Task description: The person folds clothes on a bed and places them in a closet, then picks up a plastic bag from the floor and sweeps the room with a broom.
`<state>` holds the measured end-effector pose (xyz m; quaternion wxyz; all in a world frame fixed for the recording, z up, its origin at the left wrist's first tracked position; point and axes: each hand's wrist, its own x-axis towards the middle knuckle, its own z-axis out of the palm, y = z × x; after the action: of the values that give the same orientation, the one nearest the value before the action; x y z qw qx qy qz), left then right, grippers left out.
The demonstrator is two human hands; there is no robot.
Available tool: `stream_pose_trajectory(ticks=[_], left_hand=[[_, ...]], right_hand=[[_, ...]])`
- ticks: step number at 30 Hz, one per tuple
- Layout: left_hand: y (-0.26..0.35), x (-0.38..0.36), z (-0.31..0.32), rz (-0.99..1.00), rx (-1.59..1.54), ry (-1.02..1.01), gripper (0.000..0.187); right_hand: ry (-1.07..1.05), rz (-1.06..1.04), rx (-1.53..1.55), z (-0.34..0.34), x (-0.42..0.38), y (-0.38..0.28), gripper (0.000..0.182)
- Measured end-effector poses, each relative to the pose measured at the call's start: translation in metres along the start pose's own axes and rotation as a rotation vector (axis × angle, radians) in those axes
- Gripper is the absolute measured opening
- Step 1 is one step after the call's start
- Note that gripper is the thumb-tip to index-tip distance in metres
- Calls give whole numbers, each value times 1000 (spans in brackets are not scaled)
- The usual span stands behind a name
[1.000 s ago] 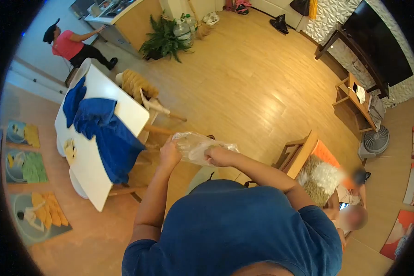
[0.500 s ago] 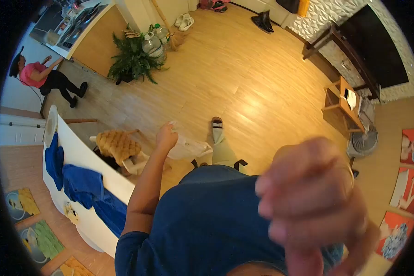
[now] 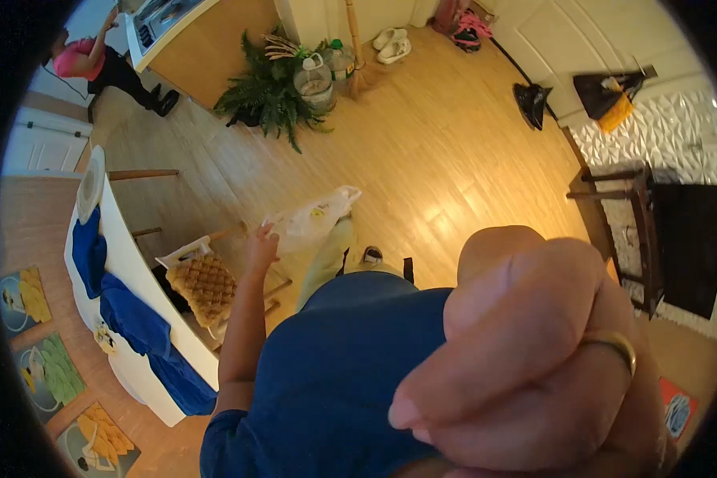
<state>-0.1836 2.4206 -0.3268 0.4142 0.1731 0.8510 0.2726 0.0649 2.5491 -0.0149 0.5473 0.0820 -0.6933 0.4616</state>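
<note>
Fingers of the left hand grip a yellow-marked plastic bag — right hand curled closed, any contents unclear.

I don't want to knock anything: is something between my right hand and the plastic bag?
Nothing visible stands between the right hand, raised close up, and the plastic bag at the left hand. The blue shirt and floor seem to lie below that path.

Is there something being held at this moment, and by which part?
The left hand holds a thin, clear plastic bag by one end. Whether the right hand holds anything cannot be told.
</note>
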Motion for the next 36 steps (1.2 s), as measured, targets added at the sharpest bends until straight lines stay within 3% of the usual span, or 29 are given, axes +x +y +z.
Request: stream_pose_trajectory(ticks=[8, 10, 13, 21, 23, 27, 28, 29, 30, 31, 32, 35, 36], left_hand=[[63, 144, 3, -115, -168, 37, 39], [81, 178, 5, -82, -182, 38, 41], [117, 215, 5, -72, -174, 4, 43], [162, 274, 10, -179, -248, 71, 44], [167, 288, 16, -289, -311, 35, 45], [186, 307, 41, -334, -401, 111, 44], [190, 310, 45, -297, -394, 141, 43], [206, 308, 48, -268, -355, 222, 44], [172, 318, 62, 31, 3, 188, 43], [190, 323, 68, -144, -201, 380, 40], [212, 317, 66, -298, -318, 399, 37], [241, 302, 70, -459, -309, 508, 40], [252, 296, 68, -467, -264, 516, 41]], right_hand=[[-117, -27, 100, -33, 93, 138, 5], [-302, 201, -18, -52, 121, 154, 5], [-287, 217, -55, -79, 144, 192, 6], [-292, 205, -25, -159, 189, 329, 8], [-297, 172, -8, -184, 202, 365, 9], [-334, 70, 189, -199, 235, 453, 11], [-231, 423, -31, -207, 221, 472, 6], [-180, 389, 63, -208, 218, 506, 6], [-132, 553, 48, -208, 207, 536, 8], [-195, 723, 33, -215, 194, 570, 9], [-269, 830, 79, -221, 175, 607, 10], [-523, 1119, 58, -231, 120, 710, 16], [-489, 1308, 52, -229, 114, 733, 17]])
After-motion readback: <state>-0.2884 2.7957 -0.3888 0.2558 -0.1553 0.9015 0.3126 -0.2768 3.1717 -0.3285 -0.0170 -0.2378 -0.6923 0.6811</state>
